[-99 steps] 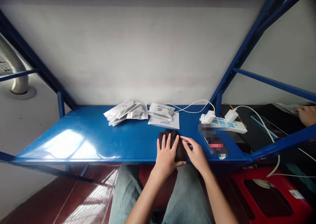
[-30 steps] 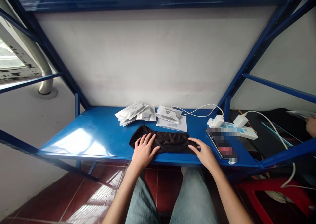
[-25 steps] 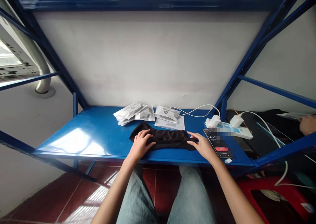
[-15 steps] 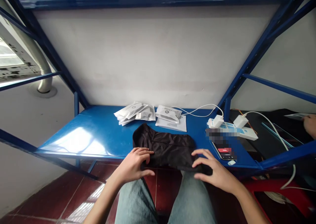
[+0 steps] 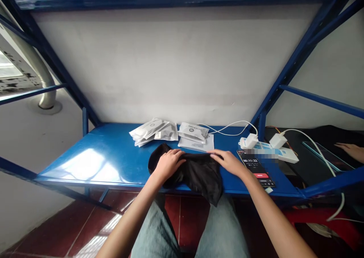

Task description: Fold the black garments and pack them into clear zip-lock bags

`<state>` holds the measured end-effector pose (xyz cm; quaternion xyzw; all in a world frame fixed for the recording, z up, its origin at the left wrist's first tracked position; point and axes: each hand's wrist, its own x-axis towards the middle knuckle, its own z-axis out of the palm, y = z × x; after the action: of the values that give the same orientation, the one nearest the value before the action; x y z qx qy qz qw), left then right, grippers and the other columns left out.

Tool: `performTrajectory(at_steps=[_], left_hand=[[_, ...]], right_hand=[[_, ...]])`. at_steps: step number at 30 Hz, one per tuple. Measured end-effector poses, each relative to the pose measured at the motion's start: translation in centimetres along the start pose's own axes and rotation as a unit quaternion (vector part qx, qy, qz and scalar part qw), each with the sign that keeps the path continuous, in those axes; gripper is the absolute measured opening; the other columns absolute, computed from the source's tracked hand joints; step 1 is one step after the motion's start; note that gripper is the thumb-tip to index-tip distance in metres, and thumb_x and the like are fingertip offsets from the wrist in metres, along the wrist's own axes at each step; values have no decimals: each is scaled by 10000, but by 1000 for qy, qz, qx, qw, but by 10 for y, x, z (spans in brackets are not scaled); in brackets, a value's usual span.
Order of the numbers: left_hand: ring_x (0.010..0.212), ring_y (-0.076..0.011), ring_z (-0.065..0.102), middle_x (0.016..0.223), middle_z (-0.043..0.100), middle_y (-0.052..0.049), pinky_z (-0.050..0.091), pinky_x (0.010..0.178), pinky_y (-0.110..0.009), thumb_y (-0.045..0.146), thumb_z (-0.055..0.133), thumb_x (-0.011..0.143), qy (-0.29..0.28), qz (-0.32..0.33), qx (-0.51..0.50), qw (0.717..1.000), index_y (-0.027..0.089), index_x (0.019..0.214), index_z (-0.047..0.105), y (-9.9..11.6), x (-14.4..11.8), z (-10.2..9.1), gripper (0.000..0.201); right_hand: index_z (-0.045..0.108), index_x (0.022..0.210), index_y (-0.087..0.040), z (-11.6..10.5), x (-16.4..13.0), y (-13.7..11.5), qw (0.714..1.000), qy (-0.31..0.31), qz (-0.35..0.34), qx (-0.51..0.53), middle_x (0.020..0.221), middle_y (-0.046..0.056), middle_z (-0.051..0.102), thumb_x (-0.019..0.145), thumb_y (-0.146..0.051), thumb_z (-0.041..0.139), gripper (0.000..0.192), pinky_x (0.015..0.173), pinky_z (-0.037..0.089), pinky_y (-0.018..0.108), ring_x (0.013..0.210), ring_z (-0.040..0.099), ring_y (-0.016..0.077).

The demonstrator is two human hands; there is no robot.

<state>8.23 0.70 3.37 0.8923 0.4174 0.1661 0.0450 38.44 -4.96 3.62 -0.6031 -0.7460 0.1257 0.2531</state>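
A black cloth item [image 5: 203, 174] lies on the blue table [image 5: 113, 136] in front of me, its lower right part drooping over the front edge above my knees. Its exact kind is not clear from the folds. My left hand [image 5: 170, 163] is on its left part, fingers bent over the fabric and thumb close to them. At the far right corner of the cloth, my right hand [image 5: 226, 161] pinches the upper edge between thumb and fingers.
Several white printed packets [image 5: 153, 131] lie at the back, with more packets [image 5: 193, 131] beside them. To the right are a phone [image 5: 256, 167] showing a timer, a power strip [image 5: 287, 154] with chargers, and white cables. Another person's hand [image 5: 351, 150] is at far right.
Both my hands have moved away from me toward the cloth's far edge, and the right one has taken hold there. The cloth's right part now droops toward my lap.
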Motion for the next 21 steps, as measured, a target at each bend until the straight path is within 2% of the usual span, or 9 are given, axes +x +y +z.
performTrajectory(at_steps=[2,4,7,11,14,16,18,20,21], left_hand=[[1309,-299,601,1495,576,-116,508,1066,-454,358,568,1019,35,-25,2,999,261,1455,548,1,13,-5,448],[1416,-325,503,1598,461,-127,473,1108,-492,386,588,1007,50,-24,1,998,283,1549,436,6,22,-5,573],[1549,-399,280,1696,284,-120,408,1151,-588,563,680,915,-8,11,-3,1000,349,1612,327,14,17,10,810],[1557,-525,96,1736,84,-158,263,1131,-773,784,712,741,-79,11,3,997,381,1638,232,14,-21,27,1094],[1542,-558,112,1723,145,-177,213,1123,-805,856,742,612,-137,38,-22,990,385,1626,278,2,-37,19,1210],[1504,-515,298,1662,340,-160,306,1133,-739,827,729,674,-151,30,-54,987,401,1582,386,-5,-27,9,1061],[1383,-383,522,1524,535,-131,431,1126,-577,701,610,894,-107,-11,-83,991,367,1524,485,-5,-2,4,724],[1307,-296,592,1453,593,-128,477,1103,-469,548,451,1038,-50,-35,-89,994,293,1485,534,-1,30,9,521],[1353,-309,556,1487,566,-140,466,1114,-484,530,439,1046,-40,-29,-73,996,269,1479,541,2,44,16,516]], right_hand=[[715,1292,-302,-3,17,7,998,52,38,-18,1174,45,791,1028,-430,468,383,945,577,399,1107,735,287],[673,1351,-238,-1,28,10,992,100,68,-41,1198,118,770,1034,-404,430,433,981,548,482,1142,707,339],[648,1382,-216,15,31,6,989,124,58,-61,1344,139,696,1051,-377,379,456,1095,475,511,1277,621,337],[536,1507,-247,36,22,2,997,15,-2,-75,1576,105,514,1041,-536,436,558,1200,389,503,1461,461,309],[488,1542,-266,35,29,4,995,-64,-11,-76,1629,96,441,1000,-646,471,661,1218,357,519,1509,391,315],[537,1499,-275,30,42,1,995,-68,-5,-77,1570,97,520,1022,-631,425,605,1185,401,503,1447,479,309],[576,1456,-279,30,56,-7,995,-45,19,-89,1460,105,614,1055,-572,366,539,1118,464,491,1337,581,307],[554,1474,-262,39,66,-14,992,-25,56,-106,1433,133,620,1064,-520,354,524,1063,503,489,1294,609,325],[525,1500,-241,46,68,-16,991,-18,74,-113,1477,157,580,1058,-514,373,541,1059,504,498,1323,588,346]])
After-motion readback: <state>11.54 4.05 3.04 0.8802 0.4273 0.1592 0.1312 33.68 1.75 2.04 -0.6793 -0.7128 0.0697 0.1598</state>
